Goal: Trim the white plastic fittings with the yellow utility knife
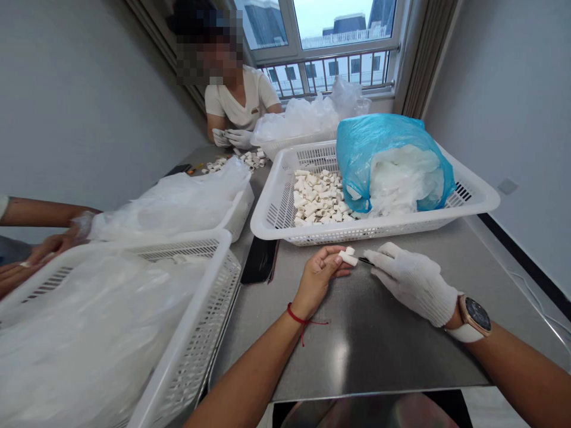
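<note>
Bare except for a red string bracelet at the wrist, my left hand (322, 274) pinches a white plastic tee fitting (348, 257) between thumb and fingers. My right hand (413, 279) wears a white knit glove and grips a thin dark tool (366, 260), whose tip reaches the right end of the fitting. Whether the tool is a knife or tweezers I cannot make out, as the glove covers most of it. Both hands are above the metal table (379, 333), just in front of a white basket (272, 223) holding many similar fittings (319, 199).
A blue plastic bag (383, 134) fills the basket's right side. Another basket (187, 356) with clear plastic stands at left, and a black phone-like slab (259, 260) lies beside it. A gloved co-worker (241, 98) sits across; another person's hands (49, 249) are at far left.
</note>
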Demonstrator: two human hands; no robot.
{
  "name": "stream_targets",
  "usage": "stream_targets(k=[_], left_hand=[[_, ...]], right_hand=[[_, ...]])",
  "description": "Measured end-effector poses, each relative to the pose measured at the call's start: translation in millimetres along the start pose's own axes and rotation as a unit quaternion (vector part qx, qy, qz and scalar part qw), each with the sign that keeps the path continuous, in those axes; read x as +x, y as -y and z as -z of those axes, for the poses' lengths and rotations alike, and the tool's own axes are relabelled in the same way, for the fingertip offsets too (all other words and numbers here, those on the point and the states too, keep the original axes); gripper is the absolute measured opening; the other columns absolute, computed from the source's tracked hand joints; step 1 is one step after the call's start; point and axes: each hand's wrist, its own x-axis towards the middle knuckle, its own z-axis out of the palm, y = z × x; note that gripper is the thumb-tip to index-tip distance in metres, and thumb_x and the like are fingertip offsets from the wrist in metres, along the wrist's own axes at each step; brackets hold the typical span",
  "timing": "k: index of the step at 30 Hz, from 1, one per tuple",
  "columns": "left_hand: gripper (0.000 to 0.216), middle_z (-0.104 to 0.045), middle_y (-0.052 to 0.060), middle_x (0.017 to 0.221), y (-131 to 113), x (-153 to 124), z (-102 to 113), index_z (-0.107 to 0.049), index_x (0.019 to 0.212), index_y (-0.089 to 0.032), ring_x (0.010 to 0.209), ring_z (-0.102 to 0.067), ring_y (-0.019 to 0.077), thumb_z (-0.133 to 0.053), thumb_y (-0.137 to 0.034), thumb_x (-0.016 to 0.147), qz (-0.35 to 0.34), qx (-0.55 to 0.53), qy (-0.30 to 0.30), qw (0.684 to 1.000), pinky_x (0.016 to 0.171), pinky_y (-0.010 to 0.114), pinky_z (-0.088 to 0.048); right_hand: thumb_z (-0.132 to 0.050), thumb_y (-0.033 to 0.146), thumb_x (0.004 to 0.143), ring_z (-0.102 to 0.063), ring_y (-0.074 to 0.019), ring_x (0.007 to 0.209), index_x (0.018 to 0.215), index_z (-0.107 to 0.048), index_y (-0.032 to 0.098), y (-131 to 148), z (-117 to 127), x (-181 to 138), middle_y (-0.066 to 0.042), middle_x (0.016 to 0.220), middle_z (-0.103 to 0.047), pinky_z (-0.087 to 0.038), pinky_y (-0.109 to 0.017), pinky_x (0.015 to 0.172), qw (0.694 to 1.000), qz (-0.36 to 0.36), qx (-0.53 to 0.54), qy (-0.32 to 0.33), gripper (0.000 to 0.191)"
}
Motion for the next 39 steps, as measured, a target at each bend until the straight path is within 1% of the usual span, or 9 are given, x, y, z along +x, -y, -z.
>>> stream_targets(k=[4,6,14,17,21,27,30,34,39], left_hand=[[0.03,-0.07,0.012,0.113,0.1,-0.3,-0.1,-0.066,0.098,-0.013,0.087,-0.069,0.0181,-0.073,-0.033,0.077,-0.015,0.009,0.003,1.0,0.074,0.027,-0.057],[0.03,-0.069,0.012,0.117,0.6,-0.2,0.2,-0.066,0.098,-0.014,0.089,-0.069,0.0187,-0.073,-0.033,0.076,-0.025,0.012,0.002,1.0,0.074,0.027,-0.057],[0.029,-0.07,0.012,0.116,-0.8,0.1,0.5,-0.066,0.098,-0.013,0.09,-0.068,0.0191,-0.071,-0.033,0.077,-0.033,0.029,-0.006,0.999,0.074,0.027,-0.057],[0.028,-0.069,0.012,0.117,-1.7,0.3,1.0,-0.066,0.097,-0.014,0.091,-0.069,0.0196,-0.071,-0.033,0.077,-0.037,0.032,-0.008,0.999,0.074,0.028,-0.057],[0.029,-0.069,0.012,0.118,-1.5,1.1,2.2,-0.066,0.096,-0.015,0.096,-0.068,0.0219,-0.071,-0.035,0.076,-0.041,0.038,-0.016,0.998,0.075,0.029,-0.056],[0.029,-0.069,0.013,0.119,1.3,1.0,1.9,-0.066,0.095,-0.015,0.097,-0.068,0.0223,-0.072,-0.036,0.075,-0.053,0.038,-0.002,0.998,0.078,0.03,-0.055],[0.028,-0.069,0.013,0.117,1.9,1.7,2.2,-0.066,0.094,-0.016,0.097,-0.068,0.0224,-0.071,-0.036,0.076,-0.062,0.042,-0.008,0.997,0.078,0.031,-0.055],[0.026,-0.07,0.012,0.116,1.5,2.4,3.0,-0.065,0.094,-0.016,0.098,-0.067,0.0226,-0.07,-0.034,0.077,-0.063,0.045,-0.012,0.997,0.077,0.03,-0.055],[0.025,-0.069,0.013,0.118,0.3,1.0,1.2,-0.066,0.095,-0.015,0.099,-0.067,0.0222,-0.07,-0.033,0.077,-0.061,0.041,0.004,0.997,0.077,0.03,-0.055]], right_hand=[[-0.037,0.035,0.098,-0.057,-0.0107,0.065,0.122,-0.057,0.031,-2.5,-2.5,0.2,-0.002,0.095,-0.063,-0.022,-0.027,0.048,1.0,-0.009,0.014,-0.008,0.032],[-0.037,0.035,0.098,-0.057,-0.0105,0.065,0.123,-0.057,0.03,-3.4,-4.3,0.0,-0.002,0.097,-0.063,-0.024,-0.026,0.049,1.0,-0.013,0.015,-0.019,0.033],[-0.04,0.035,0.097,-0.056,-0.0108,0.063,0.121,-0.059,0.031,-6.6,-7.3,-0.3,-0.001,0.093,-0.062,-0.024,-0.026,0.048,0.999,0.012,0.031,-0.015,0.03],[-0.041,0.034,0.097,-0.057,-0.0111,0.064,0.119,-0.06,0.03,-5.9,-6.6,-0.7,-0.001,0.095,-0.063,-0.027,-0.026,0.05,0.998,0.023,0.044,-0.027,0.029],[-0.045,0.032,0.095,-0.059,-0.0115,0.069,0.126,-0.055,0.034,-4.8,-7.9,-1.0,0.001,0.093,-0.063,-0.033,-0.024,0.054,0.994,0.051,0.1,-0.017,0.033],[-0.041,0.034,0.097,-0.061,-0.013,0.074,0.122,-0.059,0.029,-7.7,-12.1,0.1,-0.003,0.099,-0.064,-0.037,-0.024,0.058,0.995,-0.005,0.092,-0.044,0.032],[-0.042,0.034,0.097,-0.06,-0.0126,0.072,0.119,-0.06,0.03,-6.5,-9.3,-0.4,-0.002,0.095,-0.063,-0.036,-0.023,0.057,0.995,0.012,0.09,-0.033,0.03],[-0.043,0.033,0.096,-0.059,-0.0115,0.069,0.124,-0.058,0.032,-4.6,-7.4,-0.9,-0.001,0.091,-0.062,-0.035,-0.022,0.055,0.992,0.04,0.113,-0.029,0.032],[-0.04,0.036,0.097,-0.059,-0.012,0.068,0.122,-0.059,0.028,-6.4,-9.3,-0.2,-0.003,0.099,-0.063,-0.034,-0.024,0.053,0.997,-0.007,0.063,-0.051,0.032]])
